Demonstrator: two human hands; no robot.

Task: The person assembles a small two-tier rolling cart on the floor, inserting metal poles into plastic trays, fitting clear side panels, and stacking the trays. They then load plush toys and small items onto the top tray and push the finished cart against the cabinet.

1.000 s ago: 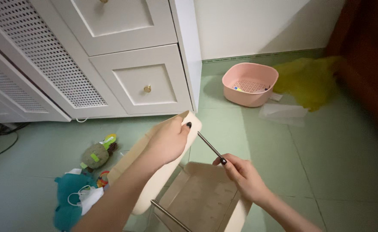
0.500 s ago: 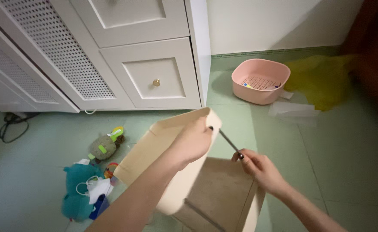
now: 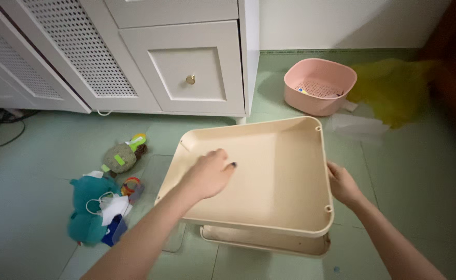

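Here we look down at our two bare hands holding a shallow cream plastic tray [image 3: 274,176] flat above a pale green tiled floor [image 3: 419,171]. Our left hand [image 3: 207,173] rests inside the tray near its left side, fingers loosely curled and touching the tray's inner surface; the grip is half closed and wraps around nothing we can see. Our right hand [image 3: 342,184] clasps the tray's right rim, fingers tucked under the edge, a firm closed grip on the tray.

Directly beneath it sits a second cream tray [image 3: 269,243], only its front edge showing. That makes two trays.

Behind stands one white cabinet [image 3: 186,62] with a drawer bearing one small brass knob [image 3: 190,79], and a perforated door to the left. One pink basin [image 3: 319,85] sits on the floor to the upper right, with one yellow cloth [image 3: 394,88] just beside it. To the left lie two soft toys: a teal one [image 3: 85,207] and a greyish-green one [image 3: 122,155].
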